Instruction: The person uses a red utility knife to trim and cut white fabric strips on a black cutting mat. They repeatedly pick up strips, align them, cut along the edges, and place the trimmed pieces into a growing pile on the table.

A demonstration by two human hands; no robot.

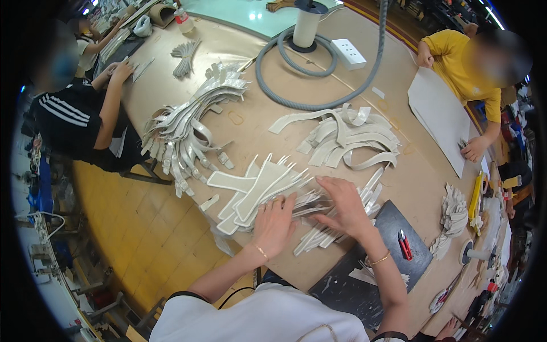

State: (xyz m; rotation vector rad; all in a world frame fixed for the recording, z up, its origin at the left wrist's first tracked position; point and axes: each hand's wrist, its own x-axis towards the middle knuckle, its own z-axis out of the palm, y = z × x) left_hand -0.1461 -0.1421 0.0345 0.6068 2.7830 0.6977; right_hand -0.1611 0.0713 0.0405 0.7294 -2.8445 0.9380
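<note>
My left hand (274, 225) bends its fingers over a stack of pale strap pieces (263, 188) with wide ends and white edges, gripping some at the stack's near side. Just right of it, my right hand (345, 205) is open, thumb and fingers apart, over thin strips. Part of what lies between my hands is hidden and blurred. Beneath and beside my right hand spreads a bunch of narrow pale strips (319, 236). Farther off lie a heap of curved grey strips (353, 137) and a long bundle of shiny strips (182, 125).
A black board (419, 225) carries red-handled snips (405, 246) at the near right. A grey hose (310, 106) coils by a white spool (306, 28) and a power socket block (348, 53). A person in yellow (458, 62) holds a white sheet; another in black (74, 114) works at left.
</note>
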